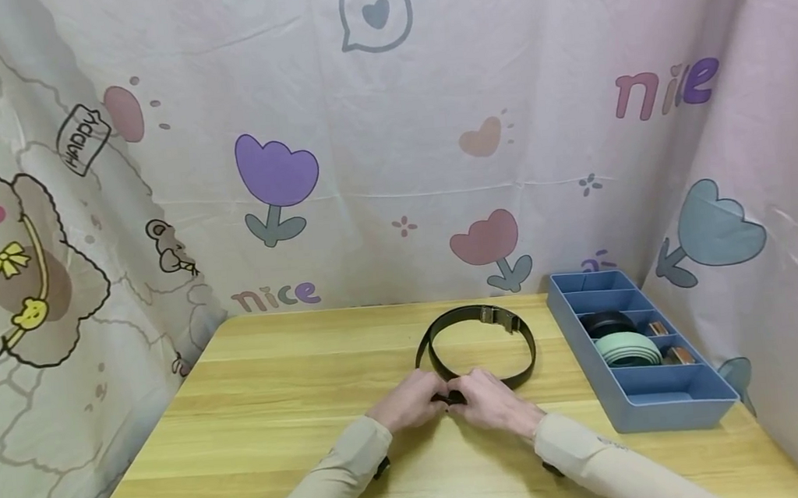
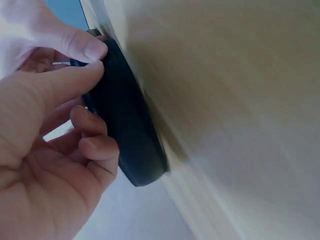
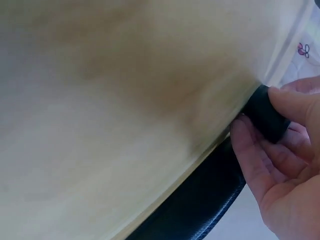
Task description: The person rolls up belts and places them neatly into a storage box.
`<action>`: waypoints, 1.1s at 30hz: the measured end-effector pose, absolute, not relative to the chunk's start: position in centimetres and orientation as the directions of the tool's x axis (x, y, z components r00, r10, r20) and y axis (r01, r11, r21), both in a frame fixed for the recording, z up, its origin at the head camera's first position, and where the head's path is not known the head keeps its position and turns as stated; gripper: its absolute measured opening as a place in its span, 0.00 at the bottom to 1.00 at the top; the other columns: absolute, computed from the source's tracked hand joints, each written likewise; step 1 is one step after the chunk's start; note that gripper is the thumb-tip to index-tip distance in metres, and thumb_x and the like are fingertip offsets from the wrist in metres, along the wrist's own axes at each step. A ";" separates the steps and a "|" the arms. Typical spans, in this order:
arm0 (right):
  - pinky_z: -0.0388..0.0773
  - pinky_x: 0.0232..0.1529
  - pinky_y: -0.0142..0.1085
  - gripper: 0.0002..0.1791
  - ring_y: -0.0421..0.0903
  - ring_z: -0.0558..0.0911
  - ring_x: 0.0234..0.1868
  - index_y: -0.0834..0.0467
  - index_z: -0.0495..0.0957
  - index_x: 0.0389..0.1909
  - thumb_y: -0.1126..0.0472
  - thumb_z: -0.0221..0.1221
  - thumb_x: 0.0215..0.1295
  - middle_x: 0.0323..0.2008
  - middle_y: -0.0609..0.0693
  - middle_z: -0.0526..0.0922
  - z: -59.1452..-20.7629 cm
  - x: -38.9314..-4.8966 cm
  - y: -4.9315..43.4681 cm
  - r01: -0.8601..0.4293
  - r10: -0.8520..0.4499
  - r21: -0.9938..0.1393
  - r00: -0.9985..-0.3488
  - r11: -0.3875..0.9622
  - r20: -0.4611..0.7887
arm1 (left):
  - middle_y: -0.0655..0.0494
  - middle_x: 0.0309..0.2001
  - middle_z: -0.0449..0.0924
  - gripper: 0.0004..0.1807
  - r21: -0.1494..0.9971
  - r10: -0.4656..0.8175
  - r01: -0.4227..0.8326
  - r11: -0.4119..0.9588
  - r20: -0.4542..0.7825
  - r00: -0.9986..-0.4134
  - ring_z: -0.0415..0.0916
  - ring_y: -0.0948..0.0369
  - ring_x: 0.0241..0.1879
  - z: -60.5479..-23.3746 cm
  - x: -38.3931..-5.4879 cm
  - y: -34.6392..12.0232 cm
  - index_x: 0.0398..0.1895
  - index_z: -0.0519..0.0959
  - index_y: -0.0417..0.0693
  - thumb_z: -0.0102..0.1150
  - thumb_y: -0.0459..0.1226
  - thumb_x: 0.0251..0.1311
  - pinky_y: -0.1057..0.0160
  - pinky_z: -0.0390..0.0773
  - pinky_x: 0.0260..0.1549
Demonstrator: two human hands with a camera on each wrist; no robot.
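A black belt (image 1: 456,314) lies on the table in a wide loop standing on its edge, its metal buckle (image 1: 499,318) at the back of the loop. At the front of that loop my left hand (image 1: 409,401) and right hand (image 1: 488,402) meet. In the left wrist view, thumb and fingers of the left hand (image 2: 50,190) pinch the strap (image 2: 125,115), with the other hand's thumb close by. The right hand (image 3: 295,190) pinches a short curled part of the belt (image 3: 267,112) in the right wrist view. Fingers partly hide the held part.
On the right of the wooden table (image 1: 276,391) stands a blue-grey divided tray (image 1: 592,378). Inside are a coiled black belt (image 1: 607,322), a coiled mint-green belt (image 1: 628,350) and small brownish pieces (image 1: 680,355). A printed curtain (image 1: 361,127) hangs behind and along both sides.
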State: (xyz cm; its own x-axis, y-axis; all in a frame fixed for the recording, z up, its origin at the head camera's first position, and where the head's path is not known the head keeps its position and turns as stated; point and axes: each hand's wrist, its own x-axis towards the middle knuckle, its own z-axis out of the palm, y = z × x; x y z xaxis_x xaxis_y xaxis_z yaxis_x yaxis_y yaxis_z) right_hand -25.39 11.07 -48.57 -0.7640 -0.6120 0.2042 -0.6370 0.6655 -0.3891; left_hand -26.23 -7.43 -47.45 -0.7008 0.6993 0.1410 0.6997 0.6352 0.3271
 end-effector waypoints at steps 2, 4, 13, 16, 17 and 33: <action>0.70 0.18 0.25 0.14 0.30 0.69 0.16 0.56 0.80 0.46 0.62 0.66 0.59 0.23 0.42 0.80 -48.6 -25.3 11.2 -0.636 -0.615 -0.403 -0.763 0.658 0.201 | 0.65 0.27 0.81 0.03 0.346 0.677 0.679 0.648 0.146 -0.721 0.68 0.72 0.25 -47.6 -26.4 -7.5 0.26 0.85 0.49 0.68 0.35 0.57 0.75 0.70 0.27; 0.70 0.18 0.25 0.23 0.30 0.70 0.17 0.55 0.74 0.55 0.64 0.66 0.59 0.26 0.45 0.82 -48.6 -25.3 11.3 -0.650 -0.627 -0.413 -0.750 0.638 0.211 | 0.65 0.28 0.81 0.03 0.319 0.667 0.676 0.665 0.153 -0.729 0.70 0.71 0.27 -47.7 -26.4 -7.6 0.29 0.84 0.50 0.70 0.38 0.55 0.74 0.71 0.28; 0.76 0.28 0.25 0.51 0.32 0.74 0.21 0.60 0.49 0.76 0.70 0.67 0.54 0.27 0.50 0.83 -48.7 -25.1 12.2 -0.704 -0.673 -0.423 -0.696 0.570 0.251 | 0.62 0.39 0.85 0.08 0.019 0.704 0.723 0.691 0.209 -0.678 0.79 0.62 0.42 -47.9 -25.5 -6.7 0.36 0.83 0.55 0.70 0.39 0.53 0.58 0.74 0.45; 0.78 0.31 0.25 0.38 0.33 0.80 0.27 0.58 0.64 0.66 0.67 0.69 0.54 0.30 0.49 0.85 -48.8 -25.1 12.2 -0.686 -0.638 -0.446 -0.717 0.575 0.281 | 0.64 0.29 0.83 0.05 0.040 0.687 0.714 0.699 0.240 -0.686 0.77 0.64 0.33 -47.9 -25.3 -6.5 0.30 0.82 0.55 0.69 0.36 0.52 0.62 0.71 0.40; 0.78 0.32 0.26 0.32 0.34 0.81 0.28 0.58 0.68 0.60 0.66 0.70 0.54 0.31 0.48 0.85 -48.8 -25.1 12.1 -0.680 -0.624 -0.450 -0.725 0.579 0.292 | 0.65 0.26 0.82 0.04 0.051 0.676 0.707 0.705 0.251 -0.693 0.76 0.64 0.30 -47.9 -25.2 -6.4 0.27 0.82 0.55 0.69 0.36 0.52 0.63 0.69 0.38; 0.79 0.34 0.28 0.05 0.38 0.83 0.32 0.53 0.87 0.34 0.65 0.67 0.57 0.31 0.45 0.85 -48.3 -25.3 11.7 -0.740 -0.670 -0.208 -0.669 0.639 0.321 | 0.68 0.25 0.80 0.07 0.260 0.626 0.646 0.718 0.163 -0.762 0.69 0.70 0.25 -46.8 -26.2 -6.6 0.28 0.82 0.55 0.70 0.34 0.47 0.66 0.62 0.36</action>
State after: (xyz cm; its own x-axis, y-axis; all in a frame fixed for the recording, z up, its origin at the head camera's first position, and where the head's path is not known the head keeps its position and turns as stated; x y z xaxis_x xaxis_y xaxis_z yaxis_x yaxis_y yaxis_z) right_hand -25.34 11.71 -48.33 -0.6690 -0.6702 0.3213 -0.7403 0.6393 -0.2079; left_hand -26.21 -6.56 -46.81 -0.7623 0.6263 0.1634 0.6456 0.7180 0.2603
